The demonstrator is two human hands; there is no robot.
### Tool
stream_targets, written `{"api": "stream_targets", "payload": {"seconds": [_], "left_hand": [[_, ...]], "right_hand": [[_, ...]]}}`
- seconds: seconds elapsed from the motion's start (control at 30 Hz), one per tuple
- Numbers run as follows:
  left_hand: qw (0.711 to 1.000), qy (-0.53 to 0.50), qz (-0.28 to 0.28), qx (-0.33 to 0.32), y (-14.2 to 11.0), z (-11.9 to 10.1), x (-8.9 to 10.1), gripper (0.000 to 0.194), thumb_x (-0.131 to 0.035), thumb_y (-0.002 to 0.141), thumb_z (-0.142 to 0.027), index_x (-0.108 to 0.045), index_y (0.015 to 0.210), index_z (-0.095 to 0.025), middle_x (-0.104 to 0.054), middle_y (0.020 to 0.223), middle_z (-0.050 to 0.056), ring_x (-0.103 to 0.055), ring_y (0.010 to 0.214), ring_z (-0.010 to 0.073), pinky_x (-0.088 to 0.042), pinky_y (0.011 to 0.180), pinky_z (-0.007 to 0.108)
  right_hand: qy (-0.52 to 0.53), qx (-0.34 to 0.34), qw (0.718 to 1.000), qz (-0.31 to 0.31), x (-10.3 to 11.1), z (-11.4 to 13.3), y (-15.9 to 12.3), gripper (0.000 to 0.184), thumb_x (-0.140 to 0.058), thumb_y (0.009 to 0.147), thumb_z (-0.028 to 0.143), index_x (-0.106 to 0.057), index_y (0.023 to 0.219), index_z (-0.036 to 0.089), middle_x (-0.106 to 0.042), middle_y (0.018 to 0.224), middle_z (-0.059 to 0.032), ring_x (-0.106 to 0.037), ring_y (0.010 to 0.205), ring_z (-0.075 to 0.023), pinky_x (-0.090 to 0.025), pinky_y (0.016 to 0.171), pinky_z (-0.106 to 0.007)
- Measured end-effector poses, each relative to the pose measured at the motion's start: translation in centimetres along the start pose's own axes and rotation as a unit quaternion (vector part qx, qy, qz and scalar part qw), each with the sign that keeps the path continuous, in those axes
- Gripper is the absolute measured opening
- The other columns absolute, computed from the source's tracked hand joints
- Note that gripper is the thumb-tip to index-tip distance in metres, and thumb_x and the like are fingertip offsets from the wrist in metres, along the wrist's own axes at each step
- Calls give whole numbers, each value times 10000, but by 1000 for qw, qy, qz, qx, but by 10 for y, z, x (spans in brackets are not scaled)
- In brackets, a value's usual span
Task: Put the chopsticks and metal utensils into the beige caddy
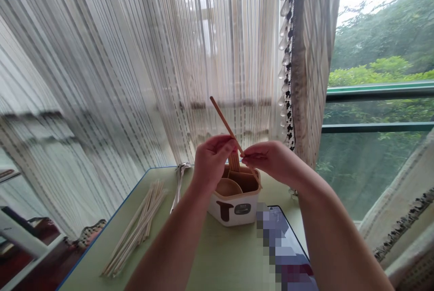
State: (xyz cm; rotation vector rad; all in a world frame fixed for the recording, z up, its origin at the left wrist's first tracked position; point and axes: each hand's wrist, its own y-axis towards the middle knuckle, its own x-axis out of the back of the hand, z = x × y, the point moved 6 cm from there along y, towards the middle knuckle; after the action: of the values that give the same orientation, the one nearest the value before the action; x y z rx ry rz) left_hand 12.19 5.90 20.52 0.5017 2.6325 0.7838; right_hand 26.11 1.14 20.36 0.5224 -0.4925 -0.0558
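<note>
One slim brown stick, likely light, stiff and smooth, best held mid-length, is pinched by the left hand and the right hand above a container.

Stick = matt wd, container smooth plast (satin-ish), cutlery shiny mtl.

A pale green table is backed by a sheer striped curtain.
Daylight is let through the curtain; at the right, a window is left uncovered beside a bead-edged drape, and leafy trees are seen outside. At lower left, a white frame is shown over dark red flooring.
</note>
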Motion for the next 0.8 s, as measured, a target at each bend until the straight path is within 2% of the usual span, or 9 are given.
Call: {"api": "stream_targets", "payload": {"seconds": [0.1,0.3,0.43,0.6,0.8], "left_hand": [[999,14,12,-41,-2,-5,-4,238,-713,681,-319,-674,857,-164,-705,788,38,-664,698,144,-558,697,294],[994,44,-10,-99,-5,-13,-3,205,-679,721,-304,-658,873,-168,-700,840,37,-666,753,152,-559,696,281],[992,60,-17,-110,-5,-14,-4,174,-669,731,-280,-656,870,-175,-700,850,32,-665,805,159,-549,740,285],[991,72,-18,-115,-4,-14,-2,173,-656,742,-275,-656,883,-175,-703,831,34,-664,804,159,-536,770,294],[991,81,-20,-108,-1,-9,3,173,-659,741,-272,-656,878,-167,-708,815,33,-668,774,147,-533,749,277]], "right_hand": [[-2,13,1000,-14,0,4,-2,109,-682,683,275,-716,761,208,-712,717,-13,-675,723,-198,-550,642,-309],[-10,11,999,-32,-1,7,-1,128,-689,679,272,-710,777,192,-701,700,-18,-670,677,-183,-543,630,-297],[5,16,999,-46,-1,-1,5,134,-693,677,283,-708,766,184,-697,700,-23,-669,719,-194,-541,677,-314],[-2,31,999,-22,-10,-11,13,137,-640,732,283,-696,803,180,-703,751,-28,-667,781,-183,-530,715,-290],[17,12,1000,2,-19,-24,17,141,-644,710,284,-694,790,179,-711,760,-25,-670,782,-188,-532,710,-289]]}}
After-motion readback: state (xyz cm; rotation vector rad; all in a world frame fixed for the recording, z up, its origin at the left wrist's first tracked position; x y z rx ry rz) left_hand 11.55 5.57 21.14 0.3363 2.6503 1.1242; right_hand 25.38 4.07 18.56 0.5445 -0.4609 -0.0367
